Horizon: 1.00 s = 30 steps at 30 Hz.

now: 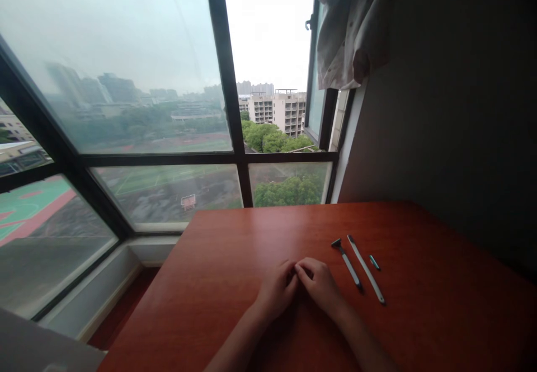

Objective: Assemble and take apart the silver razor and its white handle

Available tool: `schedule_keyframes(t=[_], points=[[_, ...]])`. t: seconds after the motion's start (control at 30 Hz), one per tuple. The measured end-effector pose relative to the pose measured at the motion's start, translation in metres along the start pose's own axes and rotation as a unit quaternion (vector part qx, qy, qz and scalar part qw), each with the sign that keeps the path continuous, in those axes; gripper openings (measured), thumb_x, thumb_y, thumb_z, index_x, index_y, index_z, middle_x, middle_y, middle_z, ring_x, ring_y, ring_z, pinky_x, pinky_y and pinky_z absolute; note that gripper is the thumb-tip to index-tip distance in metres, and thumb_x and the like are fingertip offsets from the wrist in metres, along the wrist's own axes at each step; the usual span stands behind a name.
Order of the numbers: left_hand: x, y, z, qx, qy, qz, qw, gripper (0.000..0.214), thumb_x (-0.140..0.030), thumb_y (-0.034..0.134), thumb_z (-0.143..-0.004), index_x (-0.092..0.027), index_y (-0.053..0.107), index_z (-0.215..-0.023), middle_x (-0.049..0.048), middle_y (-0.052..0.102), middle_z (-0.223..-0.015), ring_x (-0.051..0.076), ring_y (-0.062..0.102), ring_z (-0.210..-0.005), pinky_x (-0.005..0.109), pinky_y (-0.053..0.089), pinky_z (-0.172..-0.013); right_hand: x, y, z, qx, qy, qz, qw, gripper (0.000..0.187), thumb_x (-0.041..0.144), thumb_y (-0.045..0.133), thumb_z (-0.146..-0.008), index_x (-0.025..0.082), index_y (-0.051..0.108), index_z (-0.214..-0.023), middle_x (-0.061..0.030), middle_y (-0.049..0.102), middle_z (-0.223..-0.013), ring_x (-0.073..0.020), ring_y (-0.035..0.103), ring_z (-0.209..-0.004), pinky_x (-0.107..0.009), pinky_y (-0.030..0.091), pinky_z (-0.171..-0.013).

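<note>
My left hand and my right hand rest together on the reddish-brown table, fingertips meeting in the middle. Both have curled fingers, closed, and nothing shows in them. To the right of my right hand lies a razor with a grey handle and a dark head at its far end. Beside it is a long, thin grey toothbrush, its dark head pointing away from me. A small teal piece, like a cap or clip, lies farthest right. My hands are apart from all three.
Large windows with dark frames stand behind and left of the table, one pane open. Cloth hangs at the upper right. A dark wall borders the right side. Left of the table, the floor shows below a low ledge.
</note>
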<state>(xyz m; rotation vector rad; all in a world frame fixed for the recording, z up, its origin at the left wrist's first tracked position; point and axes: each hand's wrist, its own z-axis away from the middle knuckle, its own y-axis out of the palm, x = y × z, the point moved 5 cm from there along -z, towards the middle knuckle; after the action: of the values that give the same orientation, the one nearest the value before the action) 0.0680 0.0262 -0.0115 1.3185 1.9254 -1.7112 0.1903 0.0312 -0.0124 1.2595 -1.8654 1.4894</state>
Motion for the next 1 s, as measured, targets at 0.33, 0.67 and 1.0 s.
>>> schedule_keyframes(t=[0.33, 0.67, 1.0], points=[[-0.0016, -0.0013, -0.0002, 0.011, 0.007, 0.024, 1.0, 0.016, -0.017, 0.049, -0.085, -0.018, 0.063, -0.092, 0.0039, 0.065, -0.086, 0.016, 0.059, -0.077, 0.025, 0.043, -0.069, 0.0009, -0.0012, 0.0008, 0.004, -0.002, -0.015, 1.0, 0.028, 0.028, 0.049, -0.09, 0.017, 0.069, -0.074, -0.0046, 0.069, -0.075, -0.0182, 0.062, -0.071, -0.026, 0.043, -0.066], [-0.0011, -0.0013, 0.0006, 0.012, 0.005, 0.004, 1.0, 0.017, -0.017, 0.048, -0.085, -0.019, 0.063, -0.093, 0.0038, 0.064, -0.086, 0.017, 0.058, -0.078, 0.026, 0.043, -0.069, -0.0003, -0.0021, 0.0012, 0.012, -0.008, 0.017, 1.0, 0.031, 0.031, 0.047, -0.091, 0.018, 0.07, -0.074, -0.0059, 0.069, -0.074, -0.0193, 0.062, -0.071, -0.028, 0.044, -0.066], [0.003, 0.001, 0.0008, 0.007, 0.01, -0.004, 1.0, 0.018, -0.015, 0.049, -0.083, -0.018, 0.064, -0.094, 0.0053, 0.065, -0.089, 0.018, 0.059, -0.08, 0.026, 0.044, -0.071, -0.003, 0.0004, 0.0008, 0.005, -0.009, 0.035, 0.999, 0.027, 0.026, 0.049, -0.089, 0.018, 0.07, -0.074, -0.0054, 0.07, -0.075, -0.019, 0.063, -0.071, -0.028, 0.044, -0.067]])
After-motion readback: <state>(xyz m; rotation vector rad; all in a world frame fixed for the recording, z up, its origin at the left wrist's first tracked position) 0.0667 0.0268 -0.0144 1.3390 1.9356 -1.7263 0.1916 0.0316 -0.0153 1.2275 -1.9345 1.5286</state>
